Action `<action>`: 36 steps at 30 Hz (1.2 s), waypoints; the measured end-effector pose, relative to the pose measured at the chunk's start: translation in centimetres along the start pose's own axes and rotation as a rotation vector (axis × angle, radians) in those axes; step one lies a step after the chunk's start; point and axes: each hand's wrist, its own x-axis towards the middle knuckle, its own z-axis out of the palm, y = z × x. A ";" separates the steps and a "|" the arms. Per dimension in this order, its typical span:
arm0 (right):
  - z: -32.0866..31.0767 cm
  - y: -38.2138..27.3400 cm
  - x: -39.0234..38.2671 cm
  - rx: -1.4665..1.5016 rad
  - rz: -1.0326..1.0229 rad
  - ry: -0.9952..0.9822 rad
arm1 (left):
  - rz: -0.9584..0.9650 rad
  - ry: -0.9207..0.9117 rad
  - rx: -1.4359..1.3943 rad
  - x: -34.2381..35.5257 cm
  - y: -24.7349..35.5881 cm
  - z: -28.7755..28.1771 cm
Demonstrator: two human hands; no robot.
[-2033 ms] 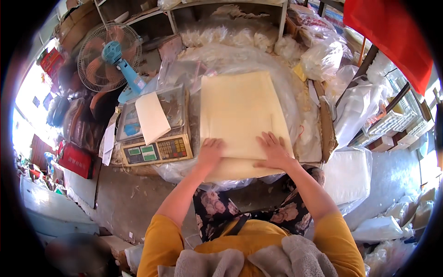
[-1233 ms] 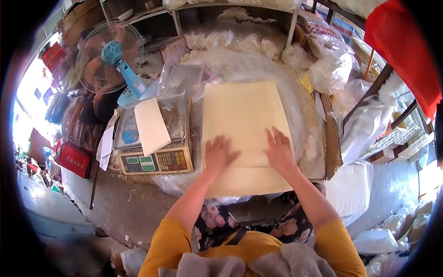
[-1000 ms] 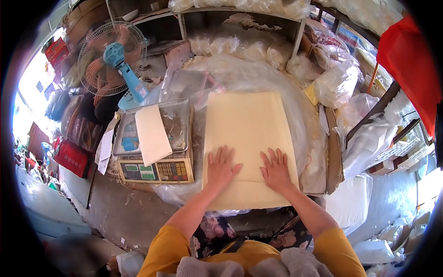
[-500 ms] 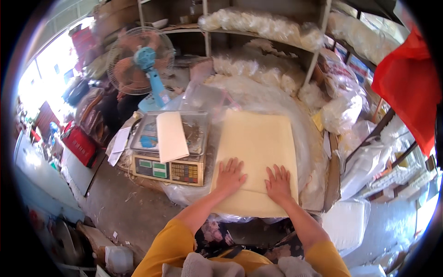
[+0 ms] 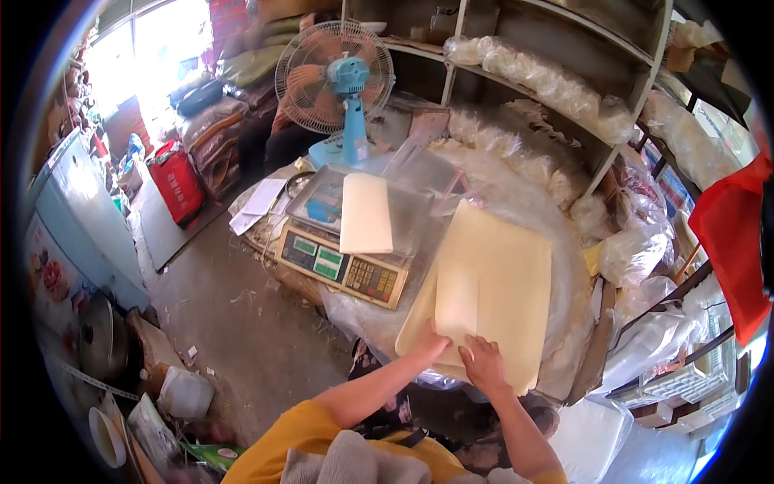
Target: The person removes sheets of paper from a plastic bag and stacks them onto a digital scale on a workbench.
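A stack of thin, pale yellow sheets (image 5: 516, 266) lies in front of me on a plastic-covered work surface. On top is a narrow folded sheet (image 5: 457, 298), lengthwise to me. My left hand (image 5: 430, 344) is closed at its near left corner, thumb up along the edge, the other fingers partly hidden. At the near right corner, my right hand (image 5: 484, 363) rests with its fingers slightly apart, touching the sheets. Left of the stack stands a digital scale (image 5: 343, 270) with a metal pan. Another folded sheet (image 5: 367, 214) lies across that pan.
A blue table fan (image 5: 348, 77) stands behind the scale. White papers (image 5: 260, 202) lie at the scale's left. Shelves (image 5: 556, 81) with bagged pale goods rise at the back. A red cloth (image 5: 730, 234) hangs at right. Pans and a plastic container (image 5: 185, 393) sit lower left.
My hands were flat and spread on a wide sheet; now they are closer together at the near end of a narrow folded one. The view has turned left.
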 end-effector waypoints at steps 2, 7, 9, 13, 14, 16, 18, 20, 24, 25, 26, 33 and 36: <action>0.2 -1.5 -0.5 0.099 -0.178 0.193 | 0.155 0.066 0.097 1.7 -1.7 -1.4; 1.2 0.7 -1.9 0.122 -0.218 0.281 | 0.443 0.225 -0.049 5.9 7.9 -9.7; 1.3 0.4 -1.7 0.157 -0.179 0.286 | 0.520 0.317 -0.067 10.0 8.9 -14.3; 1.8 0.2 -1.8 0.158 -0.181 0.295 | 0.310 0.324 -0.239 13.5 11.1 -21.1; 1.8 0.1 -1.7 0.156 -0.182 0.301 | 0.250 0.314 -0.163 14.1 10.6 -22.4; 1.9 0.0 -1.5 0.154 -0.188 0.312 | 0.196 0.307 -0.085 15.1 9.4 -24.1; 2.0 0.0 -1.6 0.133 -0.197 0.329 | 0.138 0.252 -0.225 15.5 7.9 -24.6; 1.9 0.0 -1.7 0.136 -0.194 0.324 | 0.140 0.238 -0.285 15.2 8.1 -24.2; 1.8 0.3 -2.1 0.097 -0.194 0.331 | 0.218 0.246 -0.334 15.5 8.5 -22.9; 2.0 0.3 -2.2 0.101 -0.183 0.324 | 0.236 0.274 -0.326 15.2 8.2 -22.7; 2.1 0.2 -2.0 0.112 -0.188 0.325 | 0.225 0.266 -0.320 15.3 8.0 -22.8; 1.8 0.6 -1.6 0.144 -0.186 0.369 | 0.246 0.575 0.623 16.8 8.6 -22.4; 3.0 1.6 -2.0 0.149 -0.176 0.367 | 0.285 0.371 0.283 18.4 7.5 -22.5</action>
